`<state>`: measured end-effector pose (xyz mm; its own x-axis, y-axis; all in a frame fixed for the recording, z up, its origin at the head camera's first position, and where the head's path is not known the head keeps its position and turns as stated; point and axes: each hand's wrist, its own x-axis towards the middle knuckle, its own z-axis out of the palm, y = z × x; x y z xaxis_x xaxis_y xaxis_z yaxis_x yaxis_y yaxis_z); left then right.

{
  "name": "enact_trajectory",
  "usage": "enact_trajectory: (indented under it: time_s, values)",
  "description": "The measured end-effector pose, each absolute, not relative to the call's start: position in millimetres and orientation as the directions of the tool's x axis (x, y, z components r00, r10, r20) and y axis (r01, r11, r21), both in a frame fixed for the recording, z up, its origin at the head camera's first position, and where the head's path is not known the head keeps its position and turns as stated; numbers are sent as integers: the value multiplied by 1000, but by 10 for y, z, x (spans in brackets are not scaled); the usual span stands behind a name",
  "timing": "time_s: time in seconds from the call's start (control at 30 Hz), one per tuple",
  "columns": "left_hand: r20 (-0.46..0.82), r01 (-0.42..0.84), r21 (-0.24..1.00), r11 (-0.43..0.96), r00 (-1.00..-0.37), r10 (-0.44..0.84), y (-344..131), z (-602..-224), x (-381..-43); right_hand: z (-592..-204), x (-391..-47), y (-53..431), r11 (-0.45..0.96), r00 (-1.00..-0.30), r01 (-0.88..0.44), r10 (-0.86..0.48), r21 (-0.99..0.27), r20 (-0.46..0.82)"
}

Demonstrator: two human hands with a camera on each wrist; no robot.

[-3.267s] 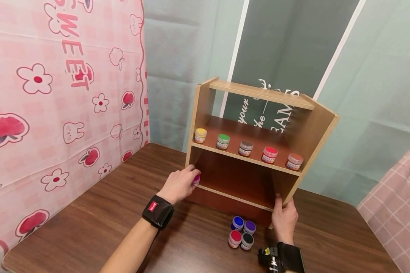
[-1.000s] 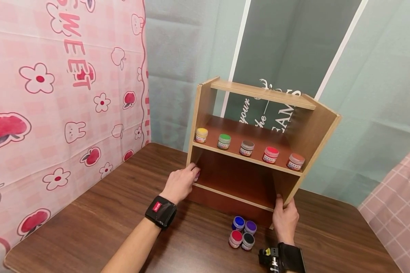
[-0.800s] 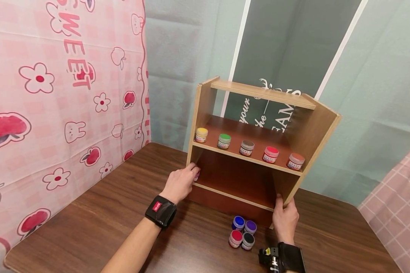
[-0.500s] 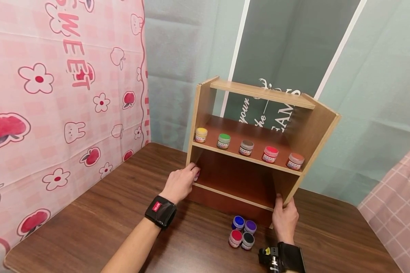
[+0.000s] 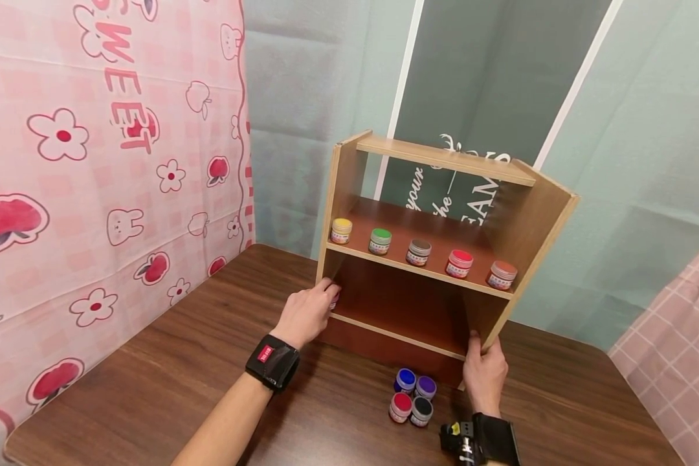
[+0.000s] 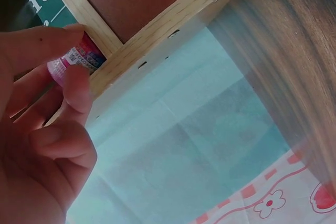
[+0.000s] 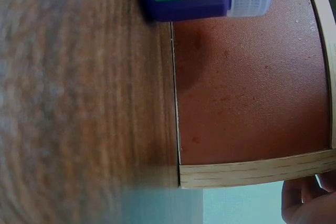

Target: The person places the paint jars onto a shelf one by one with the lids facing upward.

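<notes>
At the left end of the lower board of a small wooden shelf [image 5: 408,333], my left hand [image 5: 305,314] pinches a magenta paint jar [image 6: 60,69] between thumb and fingers. In the head view the fingers hide most of that jar. The left wrist view shows it against the shelf's left side panel [image 6: 152,35]. My right hand [image 5: 485,372] grips the right side panel [image 5: 527,236] low down, with the thumb on the inner face. Only some of its fingers [image 7: 304,198] show in the right wrist view, outside the panel.
Yellow [image 5: 341,231], green [image 5: 380,241], dark brown [image 5: 419,252], red [image 5: 459,264] and rust-brown [image 5: 502,275] jars line the upper board. Blue [image 5: 405,380], purple [image 5: 426,387], red [image 5: 400,408] and black [image 5: 422,411] jars cluster on the table [image 5: 169,395] before the shelf.
Since the earliest frame, my left hand has shifted the magenta jar slightly up and inward onto the lower board, and its lid is now more covered. The right hand keeps its hold.
</notes>
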<state>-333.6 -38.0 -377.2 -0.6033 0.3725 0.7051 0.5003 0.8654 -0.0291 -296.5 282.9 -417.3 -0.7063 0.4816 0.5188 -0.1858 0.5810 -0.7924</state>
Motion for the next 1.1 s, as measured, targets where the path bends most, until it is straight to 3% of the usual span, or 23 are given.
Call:
enact_trajectory:
  time_s: [0.4,0.77,1.1]
  values:
    - [703,517,-12,856,-604,374,-303,-3728,-3269,-4174,-2967,2827,593,-696,-203,472,-779,541]
    - [621,630,-56,774,-585,522,84,-3821,-3106,-4182,-2967,2835,593,-697,-199,474,-780,538]
    - [396,767,168,619,-628,670,304,-3912,-2937,-4177,-2968,2831,590,-694,-201,477,-782,539]
